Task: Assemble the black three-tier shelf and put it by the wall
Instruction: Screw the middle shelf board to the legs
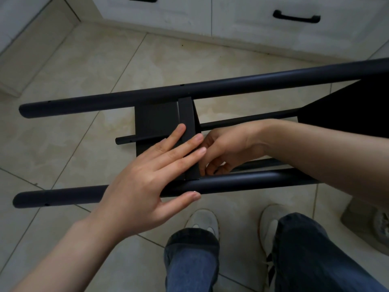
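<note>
While the black shelf frame (252,84) lies on its side across the tiled floor (84,64), in front of the person's feet, both hands are at its middle panel (155,121).

Frame: 2 thick round tubes run left to right, the far tube (105,101) and the near tube (242,181). The middle panel sits crosswise between them, its narrow edge strip turned up. Thinner tubes show lower down, beyond the thick ones; 1 thin tube (126,141) pokes out to the left of the panel. A second panel (347,110) at the right edge is too dark for detail. Small holes show in both thick tubes near their left ends.

Left hand (151,178): fingers straight and flat on the panel's face and edge strip, thumb along the near side of the near tube. It is pressing, not gripping.

Right hand (229,146): forearm enters from the right between the 2 thick tubes. Fingers are curled at the panel's right edge, just above the near tube. Cannot tell whether they pinch anything.

Background: white cabinet (252,32) with a black drawer handle (296,17). Foreground: jeans (189,260) and 2 white shoes (202,220).
</note>
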`<action>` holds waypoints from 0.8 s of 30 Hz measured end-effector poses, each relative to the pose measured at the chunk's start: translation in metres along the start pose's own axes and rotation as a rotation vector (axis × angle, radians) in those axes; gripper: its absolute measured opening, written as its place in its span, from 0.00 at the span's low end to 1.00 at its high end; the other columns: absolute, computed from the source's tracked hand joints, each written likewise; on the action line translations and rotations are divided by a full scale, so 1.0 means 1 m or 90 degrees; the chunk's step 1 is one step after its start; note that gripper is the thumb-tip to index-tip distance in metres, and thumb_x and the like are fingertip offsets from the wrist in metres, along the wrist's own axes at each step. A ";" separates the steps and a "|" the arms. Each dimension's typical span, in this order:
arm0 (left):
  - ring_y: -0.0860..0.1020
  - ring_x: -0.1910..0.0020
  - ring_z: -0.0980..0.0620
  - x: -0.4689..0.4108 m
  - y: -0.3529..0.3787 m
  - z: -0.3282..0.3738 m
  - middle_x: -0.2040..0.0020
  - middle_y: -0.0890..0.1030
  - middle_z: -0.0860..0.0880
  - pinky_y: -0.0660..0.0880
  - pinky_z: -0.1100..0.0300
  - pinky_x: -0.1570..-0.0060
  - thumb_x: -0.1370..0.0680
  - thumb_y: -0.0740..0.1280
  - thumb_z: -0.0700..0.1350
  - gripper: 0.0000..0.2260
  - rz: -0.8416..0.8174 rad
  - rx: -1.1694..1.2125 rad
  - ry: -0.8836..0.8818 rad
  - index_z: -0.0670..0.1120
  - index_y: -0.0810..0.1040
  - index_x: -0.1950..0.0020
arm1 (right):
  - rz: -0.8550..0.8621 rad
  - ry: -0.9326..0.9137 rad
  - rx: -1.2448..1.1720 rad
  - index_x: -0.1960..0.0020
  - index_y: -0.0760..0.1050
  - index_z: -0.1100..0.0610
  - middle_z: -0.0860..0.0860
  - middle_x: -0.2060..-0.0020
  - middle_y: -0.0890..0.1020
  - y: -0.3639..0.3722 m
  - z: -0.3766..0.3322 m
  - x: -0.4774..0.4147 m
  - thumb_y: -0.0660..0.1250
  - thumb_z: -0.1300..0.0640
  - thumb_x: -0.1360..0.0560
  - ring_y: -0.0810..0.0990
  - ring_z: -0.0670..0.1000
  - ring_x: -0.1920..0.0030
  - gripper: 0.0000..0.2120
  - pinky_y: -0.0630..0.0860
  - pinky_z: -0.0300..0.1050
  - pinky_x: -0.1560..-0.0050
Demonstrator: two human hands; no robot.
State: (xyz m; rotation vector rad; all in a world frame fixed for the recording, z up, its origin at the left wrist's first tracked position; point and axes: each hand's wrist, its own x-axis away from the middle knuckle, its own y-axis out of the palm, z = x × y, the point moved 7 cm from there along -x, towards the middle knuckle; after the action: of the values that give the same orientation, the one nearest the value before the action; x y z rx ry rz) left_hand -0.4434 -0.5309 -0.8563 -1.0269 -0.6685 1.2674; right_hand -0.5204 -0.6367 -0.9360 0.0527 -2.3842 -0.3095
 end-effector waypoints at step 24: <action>0.59 0.20 0.47 0.004 0.002 0.004 0.22 0.67 0.50 0.64 0.52 0.24 0.21 0.67 0.57 0.28 0.009 -0.020 0.011 0.45 0.70 0.24 | 0.002 -0.002 -0.049 0.50 0.79 0.62 0.54 0.60 0.81 0.004 0.008 -0.008 0.68 0.63 0.23 0.79 0.49 0.60 0.03 0.76 0.41 0.53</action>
State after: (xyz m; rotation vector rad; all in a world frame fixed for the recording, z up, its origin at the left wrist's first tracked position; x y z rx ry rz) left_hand -0.4464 -0.5265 -0.8566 -1.0686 -0.6702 1.2618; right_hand -0.5196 -0.6304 -0.9458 0.0120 -2.3730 -0.3994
